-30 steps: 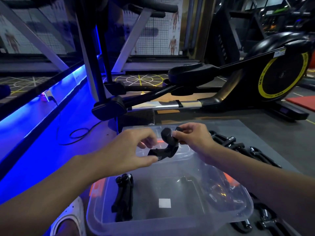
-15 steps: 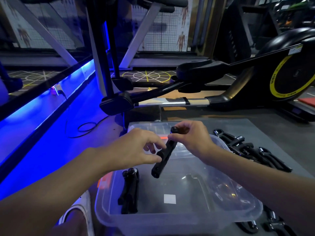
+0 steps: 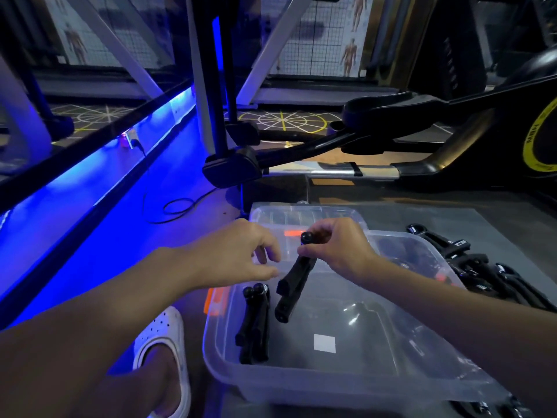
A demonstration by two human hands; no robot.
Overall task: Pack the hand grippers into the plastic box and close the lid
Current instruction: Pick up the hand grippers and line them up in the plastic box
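Observation:
A clear plastic box (image 3: 229, 372) stands on the floor in front of me. One black hand gripper (image 3: 254, 324) lies inside along its left wall. My right hand (image 3: 337, 247) pinches the top of a second black hand gripper (image 3: 294, 285), which hangs slanted over the box's back left part, handles squeezed together. My left hand (image 3: 241, 251) hovers just left of it, fingers loosely curled, holding nothing. The clear lid (image 3: 301, 214) lies behind the box. A pile of several more black hand grippers (image 3: 470, 267) lies on the grey mat to the right.
My foot in a white clog (image 3: 164, 348) is left of the box. An elliptical trainer (image 3: 391, 137) with a yellow-ringed flywheel stands behind. A black cable (image 3: 168, 206) loops on the blue-lit floor. More grippers (image 3: 488, 410) show at the box's bottom right.
The held gripper went from spread between both hands to closed and hanging from my right hand. My left hand let go of it. The gripper has come lower, nearer the box.

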